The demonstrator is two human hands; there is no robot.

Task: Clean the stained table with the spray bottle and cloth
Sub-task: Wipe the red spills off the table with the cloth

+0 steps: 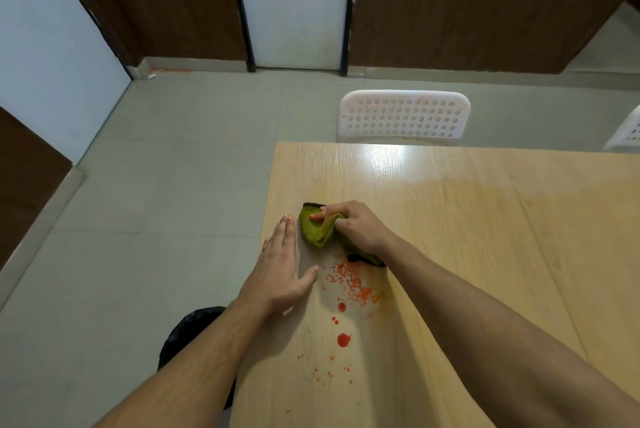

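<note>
A crumpled green cloth [313, 230] lies near the left edge of the light wooden table [467, 220]. My right hand [356, 225] grips the cloth and holds it against the tabletop. My left hand [282, 268] lies flat with straight fingers at the table's left edge, just left of the cloth. Red crumbs and specks [349, 280] are scattered on the wood right below the cloth. Closer to me sit red drops [343, 340] and more specks. No spray bottle is in view.
A white perforated chair [403, 116] stands at the table's far edge, and part of another [627, 131] shows at the right. A black bag [188, 334] sits on the grey tiled floor under my left forearm. Brown wall panels and a white door stand beyond.
</note>
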